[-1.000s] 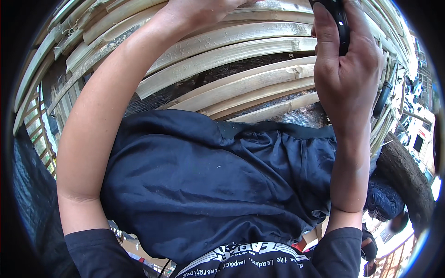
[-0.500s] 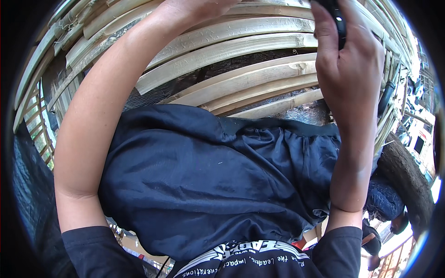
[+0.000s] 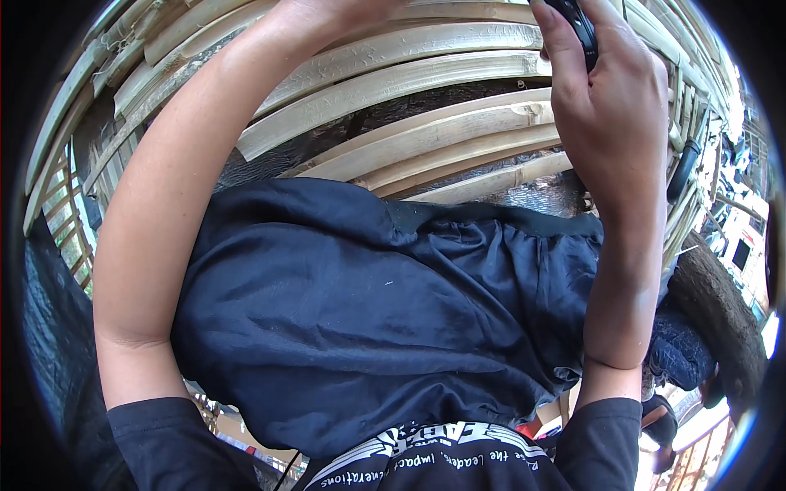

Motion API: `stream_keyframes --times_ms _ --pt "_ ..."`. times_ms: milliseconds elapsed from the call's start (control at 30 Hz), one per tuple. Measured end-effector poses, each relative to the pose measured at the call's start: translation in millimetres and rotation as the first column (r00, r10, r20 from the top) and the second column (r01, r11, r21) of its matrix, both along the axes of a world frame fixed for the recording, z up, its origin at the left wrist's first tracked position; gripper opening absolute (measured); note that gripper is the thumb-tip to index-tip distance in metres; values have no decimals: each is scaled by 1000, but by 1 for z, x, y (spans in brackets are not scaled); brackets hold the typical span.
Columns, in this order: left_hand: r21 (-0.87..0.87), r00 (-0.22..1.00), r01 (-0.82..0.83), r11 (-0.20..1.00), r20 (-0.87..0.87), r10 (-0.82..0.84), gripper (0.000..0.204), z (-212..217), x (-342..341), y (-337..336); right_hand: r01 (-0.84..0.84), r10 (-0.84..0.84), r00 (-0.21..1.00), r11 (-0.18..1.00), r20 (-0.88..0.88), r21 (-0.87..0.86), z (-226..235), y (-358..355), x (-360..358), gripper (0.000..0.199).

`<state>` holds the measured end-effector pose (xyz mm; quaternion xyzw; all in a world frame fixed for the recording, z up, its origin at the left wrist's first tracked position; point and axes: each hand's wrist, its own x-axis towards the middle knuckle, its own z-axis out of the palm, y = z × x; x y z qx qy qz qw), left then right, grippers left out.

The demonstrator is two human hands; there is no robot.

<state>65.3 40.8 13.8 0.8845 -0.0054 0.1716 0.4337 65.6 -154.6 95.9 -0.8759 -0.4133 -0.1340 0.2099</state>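
Note:
At the top edge my right hand (image 3: 610, 114) is closed round a dark, glossy black object (image 3: 583, 37). Its upper end runs out of the picture, so its kind does not show. The thumb lies along its left side. My left hand (image 3: 348, 12) reaches over the pale bamboo slats (image 3: 426, 45) at the top. Only its wrist side shows, somewhat blurred, and its fingers are cut off. The slats lie side by side in front of me, with dark gaps between some of them.
Dark blue shorts (image 3: 368, 319) cover my lap below the slats. A thick brown log (image 3: 720, 315) stands at the right, near another person's dark clothing (image 3: 679, 352). A bamboo lattice (image 3: 70, 217) and dark sheeting (image 3: 53, 327) are at the left.
My right hand has shifted slightly left and up, and the black object is now tilted more to the left. My left hand has moved a little left.

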Motion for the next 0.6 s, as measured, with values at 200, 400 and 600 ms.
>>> stream_keyframes --times_ms 200,400,600 --pt "126 989 -5 992 148 -14 10 1 -5 -5 70 -70 942 997 -327 -14 10 4 2 42" --pt "8 998 34 999 49 -35 10 -8 2 2 -147 108 984 939 141 310 -23 -10 18 41" --pt "69 997 11 998 70 -16 8 -4 3 1 -9 42 971 990 -236 141 -9 -8 19 47"
